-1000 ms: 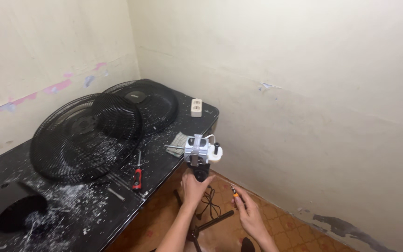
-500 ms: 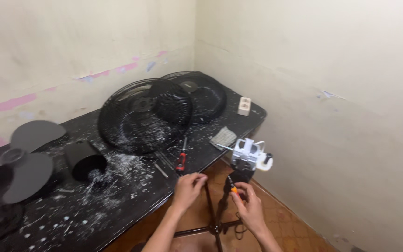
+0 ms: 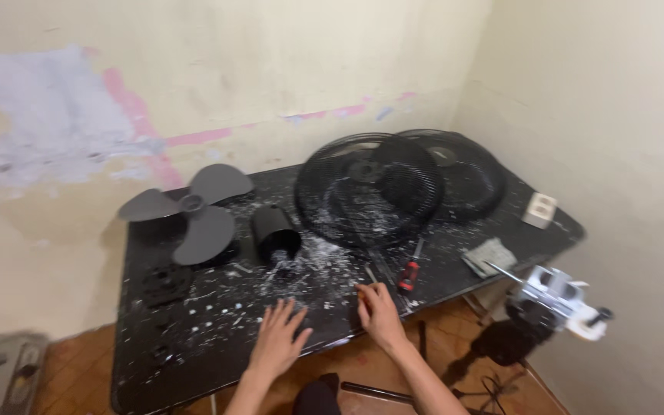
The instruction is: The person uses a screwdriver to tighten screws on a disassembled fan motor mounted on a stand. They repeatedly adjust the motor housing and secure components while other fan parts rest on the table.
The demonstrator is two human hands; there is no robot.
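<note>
Black and paint-flecked, the table (image 3: 194, 361) carried both hands at its near edge. The left hand (image 3: 278, 338) lay flat with fingers spread, holding nothing. The right hand (image 3: 378, 311) rested with fingers loosely curled beside a red-handled screwdriver (image 3: 410, 269), which lay with its long axis running away from the person, handle nearest, shaft toward the round black fan grille (image 3: 369, 188). A second grille (image 3: 463, 173) lay behind it. A grey three-bladed fan blade (image 3: 190, 211) sat to the left, and a small pale rectangular box (image 3: 539, 209) near the right corner.
</note>
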